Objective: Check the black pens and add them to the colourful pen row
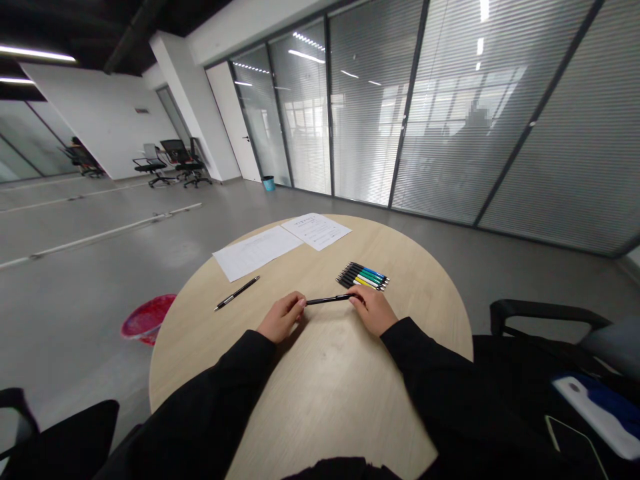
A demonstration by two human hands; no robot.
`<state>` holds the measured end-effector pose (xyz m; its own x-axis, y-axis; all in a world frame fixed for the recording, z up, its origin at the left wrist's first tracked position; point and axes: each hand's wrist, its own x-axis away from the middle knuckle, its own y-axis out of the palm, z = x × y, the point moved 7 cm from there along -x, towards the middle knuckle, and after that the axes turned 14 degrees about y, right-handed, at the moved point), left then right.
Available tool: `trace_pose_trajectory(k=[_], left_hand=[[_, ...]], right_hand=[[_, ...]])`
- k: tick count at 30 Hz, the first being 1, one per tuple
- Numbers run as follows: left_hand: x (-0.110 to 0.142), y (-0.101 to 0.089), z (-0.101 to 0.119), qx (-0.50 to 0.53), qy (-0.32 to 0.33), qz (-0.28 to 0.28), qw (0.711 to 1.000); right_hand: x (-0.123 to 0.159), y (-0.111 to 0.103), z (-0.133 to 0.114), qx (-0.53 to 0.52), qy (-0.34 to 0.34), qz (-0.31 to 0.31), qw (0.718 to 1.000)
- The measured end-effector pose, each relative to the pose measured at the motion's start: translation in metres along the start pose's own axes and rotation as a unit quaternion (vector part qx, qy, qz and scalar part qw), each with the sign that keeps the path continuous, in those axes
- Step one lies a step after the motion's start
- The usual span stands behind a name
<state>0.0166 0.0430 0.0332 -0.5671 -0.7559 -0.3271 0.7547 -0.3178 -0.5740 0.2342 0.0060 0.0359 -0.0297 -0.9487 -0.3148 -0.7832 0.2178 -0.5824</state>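
**Black pen (327, 299) strung between both hands, anyone else hold pens like this?**

So here's the setup, at the lower middle of the frame. The left hand (281, 317) and right hand (373, 312) sit either side of the pen, each with one end. The left fingers (295, 307) are curled closed around the end on the left, and the right fingers (357, 301) are pressed down over the other end. Neither is spread wide, and both are holding the pen. Its long axis runs almost straight left to right across the body, rising slightly to the right. Both hands are about equally near, and I can't tell which end is the tip.

It's held just above the round worktop (325, 380), near the middle. Just up and right of the right hand, a bundle of colored pens (362, 276) lies side by side, almost touching those fingers. A second black pen (237, 293) lies off to the left, closer to the left hand. Two sheets of paper (257, 253) sit further up toward the far edge. Down past the left of the worktop, there's a red basin (149, 319) on the gray floor (85, 313).
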Motion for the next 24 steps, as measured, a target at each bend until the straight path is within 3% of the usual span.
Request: trace_pose_trajectory(k=[6, 24], left_hand=[[0.001, 0.002, -0.005, 0.077, 0.007, 0.010, 0.997], [0.001, -0.001, 0.007, -0.027, 0.017, -0.020, 0.999]], right_hand=[[0.000, 0.000, 0.000, -0.001, -0.001, 0.001, 1.000], [0.000, 0.004, 0.001, 0.041, -0.012, -0.016, 0.999]])
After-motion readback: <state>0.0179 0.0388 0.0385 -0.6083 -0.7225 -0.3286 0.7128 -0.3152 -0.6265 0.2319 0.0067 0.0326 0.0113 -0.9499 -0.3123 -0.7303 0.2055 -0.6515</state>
